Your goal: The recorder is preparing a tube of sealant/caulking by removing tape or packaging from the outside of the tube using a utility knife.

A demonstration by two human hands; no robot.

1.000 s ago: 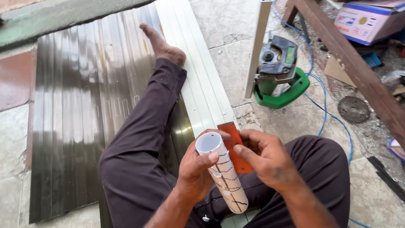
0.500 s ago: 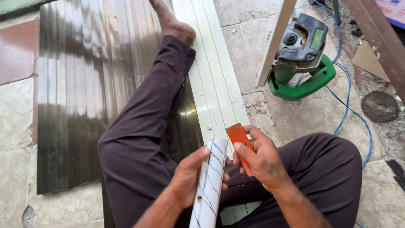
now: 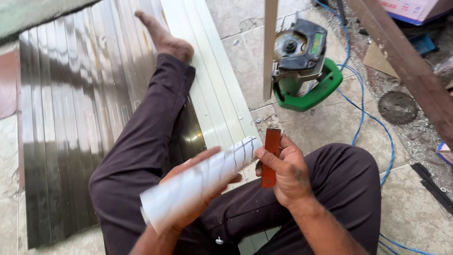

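- Low at frame centre, left hand [image 3: 198,189] wraps fingers around white pipe [image 3: 200,182] with dark lines drawn across it.
- Right hand [image 3: 285,172] pinches orange blade [image 3: 270,158] against pipe's end; no cut visible yet.

One white tube [image 3: 200,186], one orange tool [image 3: 270,157] (two hands).

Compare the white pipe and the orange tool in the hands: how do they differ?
The white pipe is round, long and marked with dark lines; the orange tool is flat, short and plain. The pipe lies slanted in the left hand; the tool stands upright in the right hand. Both are held over the lap.
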